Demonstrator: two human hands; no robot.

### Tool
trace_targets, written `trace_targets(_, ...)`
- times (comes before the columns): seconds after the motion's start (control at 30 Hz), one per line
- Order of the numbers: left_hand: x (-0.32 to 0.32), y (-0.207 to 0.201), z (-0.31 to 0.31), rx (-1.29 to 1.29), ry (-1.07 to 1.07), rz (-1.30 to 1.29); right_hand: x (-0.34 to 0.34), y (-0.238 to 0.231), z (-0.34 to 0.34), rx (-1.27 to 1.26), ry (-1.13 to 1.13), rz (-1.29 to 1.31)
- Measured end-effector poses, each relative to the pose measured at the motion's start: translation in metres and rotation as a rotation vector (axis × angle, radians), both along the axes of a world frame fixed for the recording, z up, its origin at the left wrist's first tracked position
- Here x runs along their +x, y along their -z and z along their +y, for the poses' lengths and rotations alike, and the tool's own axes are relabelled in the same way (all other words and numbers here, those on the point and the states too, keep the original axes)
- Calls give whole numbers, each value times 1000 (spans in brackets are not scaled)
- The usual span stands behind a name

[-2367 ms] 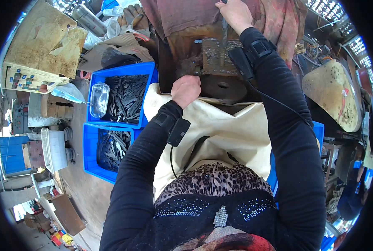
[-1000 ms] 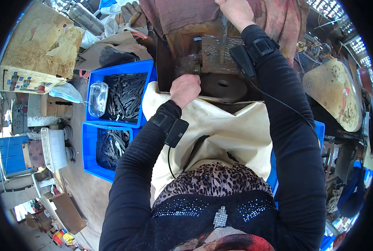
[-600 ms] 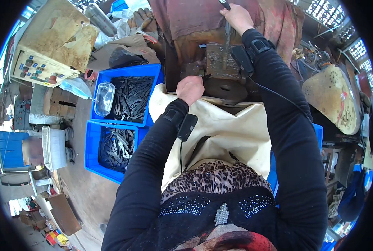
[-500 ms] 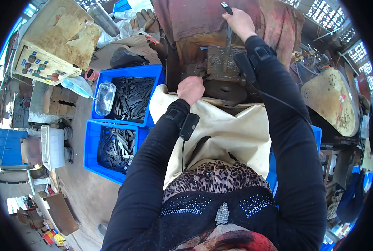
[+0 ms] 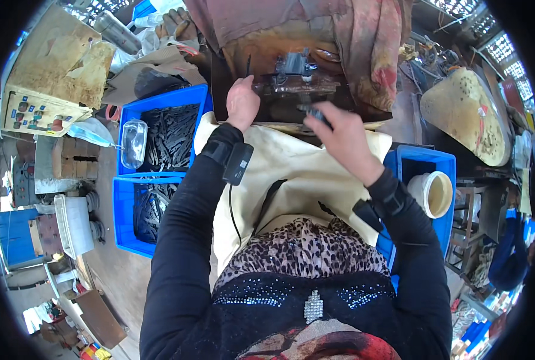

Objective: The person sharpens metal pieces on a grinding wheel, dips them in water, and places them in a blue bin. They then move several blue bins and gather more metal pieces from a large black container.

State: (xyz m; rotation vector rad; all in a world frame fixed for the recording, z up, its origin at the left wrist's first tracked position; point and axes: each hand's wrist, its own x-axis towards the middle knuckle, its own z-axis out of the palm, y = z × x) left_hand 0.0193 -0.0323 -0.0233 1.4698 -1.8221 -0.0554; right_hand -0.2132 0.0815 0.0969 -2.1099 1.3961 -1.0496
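My left hand point(image 5: 243, 103) is closed at the left side of a rusty, open-fronted metal machine housing point(image 5: 237, 45). A thin dark strip point(image 5: 248, 63) stands up from its fingers. My right hand point(image 5: 344, 135) is curled in front of the housing, around a short dark piece point(image 5: 316, 114) with a paler end; its kind is unclear. Behind that hand, a wet metal fixture point(image 5: 297, 85) carries a shiny grey block point(image 5: 295, 62). A cream apron sheet point(image 5: 303, 162) covers my lap up to the housing's front edge.
At left stand two blue crates point(image 5: 199, 123) of dark flat strips point(image 5: 170, 135), with a clear plastic box point(image 5: 134, 144) on the upper one. A control box point(image 5: 45, 114) is farther left. At right, a blue crate point(image 5: 426, 155) holds a white bucket point(image 5: 439, 195).
My right hand has come down from the upright rod to the housing's front. My left hand has shifted left, its strip now upright. The view has turned, showing the bucket.
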Motion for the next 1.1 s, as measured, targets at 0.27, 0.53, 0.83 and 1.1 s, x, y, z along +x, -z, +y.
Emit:
trace_targets(0.27, -3, -10, -9, 396, 90, -387, -10, 31, 50, 8, -123, 71)
trace_targets(0.53, -3, 9, -43, 192, 380, -848, -13, 40, 61, 19, -133, 104)
trace_targets(0.83, -13, 3, -31, 282, 304, -788, -21, 40, 50, 157, -211, 48)
trace_targets(1.1, -33, -88, 23, 6, 213, -331, -36, 27, -28, 849, 43, -1315)
